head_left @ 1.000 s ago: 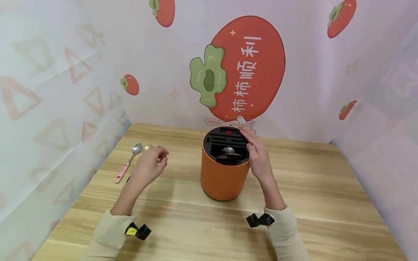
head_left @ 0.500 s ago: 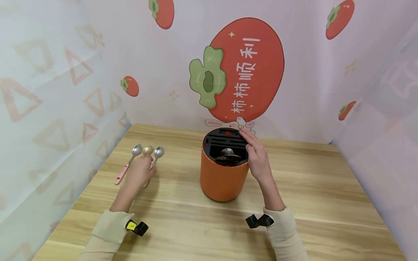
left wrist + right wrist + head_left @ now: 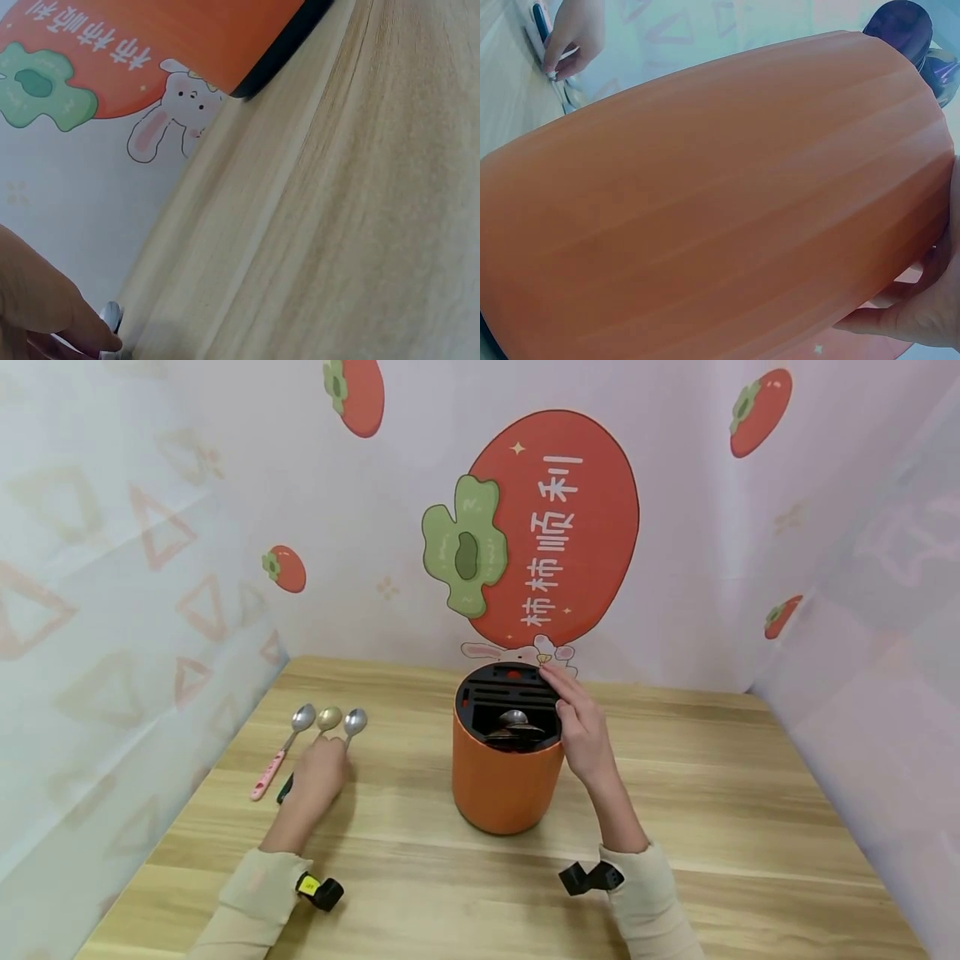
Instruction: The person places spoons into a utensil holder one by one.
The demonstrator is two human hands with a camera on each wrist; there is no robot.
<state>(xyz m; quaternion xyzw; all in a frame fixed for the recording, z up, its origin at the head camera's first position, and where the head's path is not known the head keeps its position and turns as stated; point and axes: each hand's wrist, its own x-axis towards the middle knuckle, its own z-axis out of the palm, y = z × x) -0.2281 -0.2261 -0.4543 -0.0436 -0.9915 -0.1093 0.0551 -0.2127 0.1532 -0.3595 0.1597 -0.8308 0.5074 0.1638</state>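
Three spoons lie at the left of the table in the head view. One has a pink handle [image 3: 267,776], one a gold-toned bowl [image 3: 328,718], and the rightmost a silver bowl [image 3: 355,722]. My left hand [image 3: 321,772] pinches the rightmost spoon near its neck, hiding most of its handle; the left wrist view shows a sliver of the spoon [image 3: 112,316] at the fingertips. An orange cylindrical utensil holder [image 3: 506,789] stands upright mid-table, with several spoons [image 3: 514,718] in its large opening. Along its right rim my right hand [image 3: 585,735] rests with fairly straight fingers.
The holder's black slotted top [image 3: 487,689] has narrow slots behind the large opening. A printed backdrop [image 3: 682,568] rises behind the wooden table [image 3: 712,793], and a patterned sheet [image 3: 150,635] stands along its left side.
My left hand has come down from above the spoons onto the rightmost one, uncovering the spoon bowls. The right hand has stayed on the holder's rim, and the head view has shifted slightly.
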